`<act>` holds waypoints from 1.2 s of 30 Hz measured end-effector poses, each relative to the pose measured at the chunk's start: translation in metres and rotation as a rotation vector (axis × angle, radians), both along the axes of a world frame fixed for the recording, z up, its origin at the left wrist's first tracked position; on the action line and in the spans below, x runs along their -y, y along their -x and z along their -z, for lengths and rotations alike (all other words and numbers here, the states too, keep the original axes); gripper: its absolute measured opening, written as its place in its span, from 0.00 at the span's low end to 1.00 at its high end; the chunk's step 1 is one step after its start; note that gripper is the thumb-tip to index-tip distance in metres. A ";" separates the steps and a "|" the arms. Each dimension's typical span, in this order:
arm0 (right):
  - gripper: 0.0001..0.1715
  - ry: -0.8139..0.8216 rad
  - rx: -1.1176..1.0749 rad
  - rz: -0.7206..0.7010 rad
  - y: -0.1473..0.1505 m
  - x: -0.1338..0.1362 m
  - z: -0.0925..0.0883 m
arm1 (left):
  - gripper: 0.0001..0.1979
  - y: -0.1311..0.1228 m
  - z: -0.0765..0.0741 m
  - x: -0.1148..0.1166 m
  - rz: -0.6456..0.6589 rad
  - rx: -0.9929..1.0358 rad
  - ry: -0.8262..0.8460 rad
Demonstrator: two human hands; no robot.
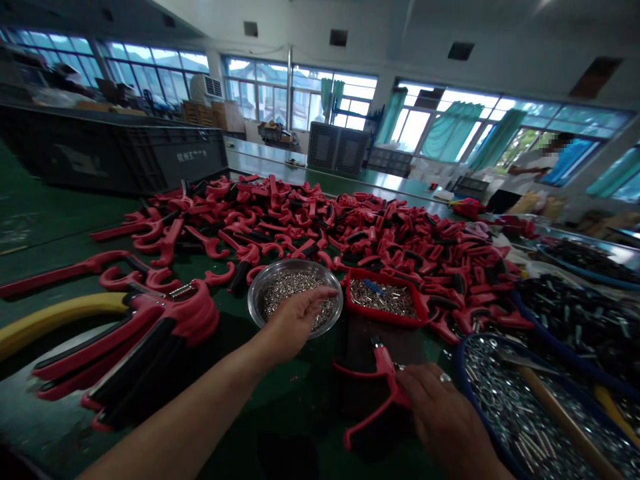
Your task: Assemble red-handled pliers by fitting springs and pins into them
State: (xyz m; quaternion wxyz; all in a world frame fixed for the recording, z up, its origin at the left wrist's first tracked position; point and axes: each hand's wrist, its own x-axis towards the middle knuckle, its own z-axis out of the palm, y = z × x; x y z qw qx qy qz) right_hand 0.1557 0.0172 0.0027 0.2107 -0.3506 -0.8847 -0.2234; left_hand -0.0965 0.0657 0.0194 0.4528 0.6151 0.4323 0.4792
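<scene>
At the near side, left hand (295, 320) sits over a steel bowl (295, 264) of small parts (287, 290).
Its fingers curve downward, hold unclear; right hand (440, 407) grips a red handle (384, 363).

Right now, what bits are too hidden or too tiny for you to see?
Head view:
- Small metal parts in the steel bowl: too small to identify, and the left hand covers some.
- Red-handled tool: the right hand hides part of it.
- Wooden handle: the bottom edge cuts off its end.
</scene>
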 end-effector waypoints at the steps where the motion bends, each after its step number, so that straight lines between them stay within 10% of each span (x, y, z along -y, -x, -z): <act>1: 0.20 0.019 0.002 -0.001 0.000 -0.001 -0.001 | 0.17 -0.001 -0.002 0.002 0.020 -0.022 -0.018; 11: 0.20 0.167 0.026 -0.060 -0.004 -0.007 -0.005 | 0.15 -0.018 0.001 0.018 0.199 0.027 0.039; 19: 0.20 0.252 0.234 0.046 -0.005 -0.010 0.003 | 0.20 -0.027 0.009 0.028 0.237 -0.350 -0.091; 31: 0.14 0.084 0.508 0.053 0.019 -0.013 -0.014 | 0.19 -0.031 0.019 0.028 0.174 -0.336 -0.157; 36: 0.19 0.215 0.288 0.056 0.009 -0.009 -0.005 | 0.18 -0.030 0.018 0.030 0.176 -0.298 -0.167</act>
